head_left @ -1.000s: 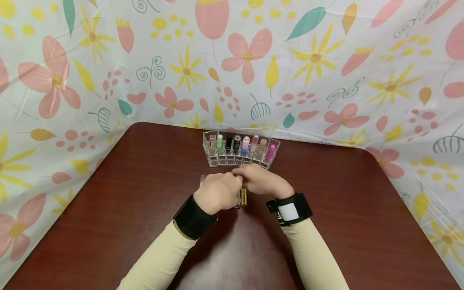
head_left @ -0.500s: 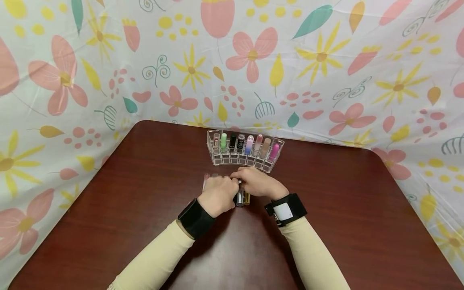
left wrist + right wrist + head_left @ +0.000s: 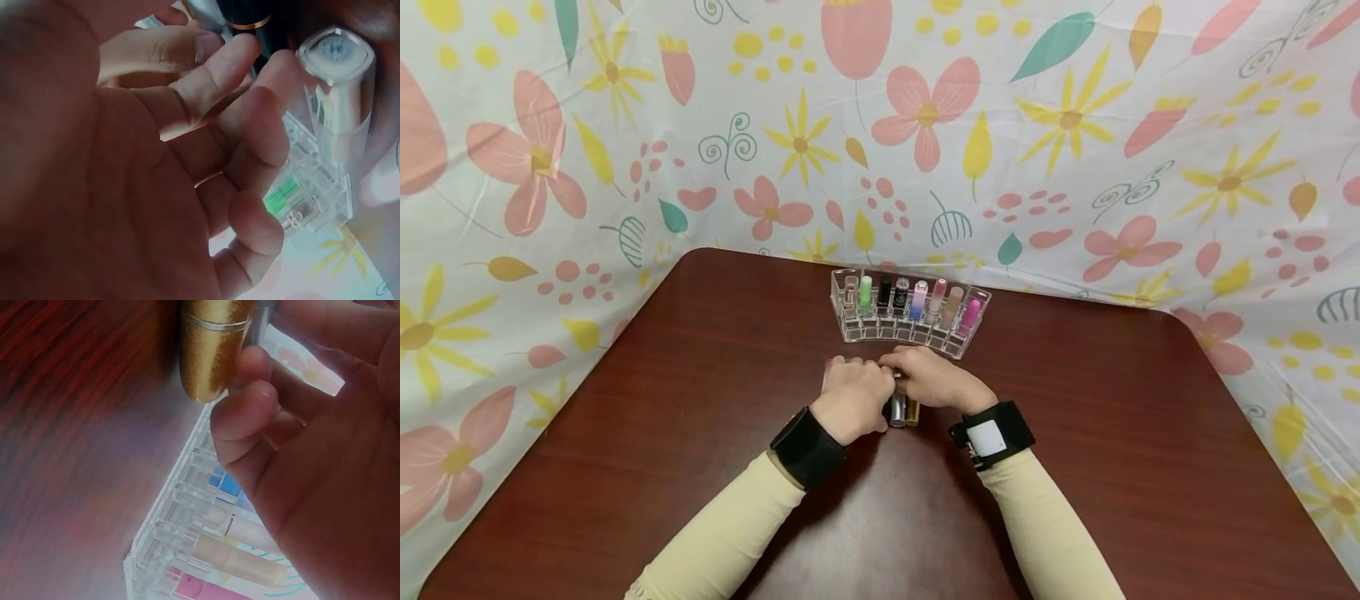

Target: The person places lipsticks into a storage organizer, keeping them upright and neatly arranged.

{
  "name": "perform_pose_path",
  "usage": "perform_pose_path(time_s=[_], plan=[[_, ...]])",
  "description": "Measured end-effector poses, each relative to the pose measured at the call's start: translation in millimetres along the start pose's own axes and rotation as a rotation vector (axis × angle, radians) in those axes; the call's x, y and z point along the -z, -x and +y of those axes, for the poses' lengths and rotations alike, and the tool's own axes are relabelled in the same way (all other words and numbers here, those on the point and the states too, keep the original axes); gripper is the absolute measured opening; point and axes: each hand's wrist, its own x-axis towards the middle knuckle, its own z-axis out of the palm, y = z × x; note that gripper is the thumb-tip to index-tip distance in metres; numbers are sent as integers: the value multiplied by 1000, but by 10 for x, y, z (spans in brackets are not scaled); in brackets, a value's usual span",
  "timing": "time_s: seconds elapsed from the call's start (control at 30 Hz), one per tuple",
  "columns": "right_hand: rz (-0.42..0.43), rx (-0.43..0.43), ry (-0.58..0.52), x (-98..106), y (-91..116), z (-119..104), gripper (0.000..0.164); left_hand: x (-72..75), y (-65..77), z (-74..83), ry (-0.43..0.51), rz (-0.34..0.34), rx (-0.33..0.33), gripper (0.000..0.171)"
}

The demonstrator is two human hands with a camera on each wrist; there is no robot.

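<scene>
My left hand (image 3: 854, 398) and right hand (image 3: 934, 377) meet over a small group of lipstick tubes on the table. A silver tube (image 3: 898, 410) and a gold tube (image 3: 913, 412) show below them. In the left wrist view, the curled left fingers overlap a black tube with a gold ring (image 3: 240, 15), and a clear-capped lipstick (image 3: 340, 75) stands beyond the fingertips. In the right wrist view, curled right fingers (image 3: 244, 412) lie against the gold tube; the right thumb and index tip are hidden. I cannot tell what the fingertips pinch.
A clear tiered lipstick organizer (image 3: 852, 333) stands just behind the hands. Its back row holds several tubes, among them a green one (image 3: 865, 292) and a magenta one (image 3: 972, 313). A floral curtain (image 3: 760, 108) hangs behind the brown table (image 3: 1105, 433).
The left hand has turned and drawn back slightly from the right hand, so the silver tube shows more. The right hand stays by the same tubes. The head view has shifted slightly.
</scene>
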Motion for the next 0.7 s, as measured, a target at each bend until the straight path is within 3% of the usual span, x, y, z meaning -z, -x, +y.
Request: perform_pose_path(time_s=[0.2,0.4,0.7], plan=[[89,-33,3,77,39,25,29,124,25,-179,133,79,-33,43],[277,-94,26,241,86,2,27,223,22,-390,355,192,-72,23],[416,-104,-17,580,267,-183,21,364,30,-520,455,413,-180,23]])
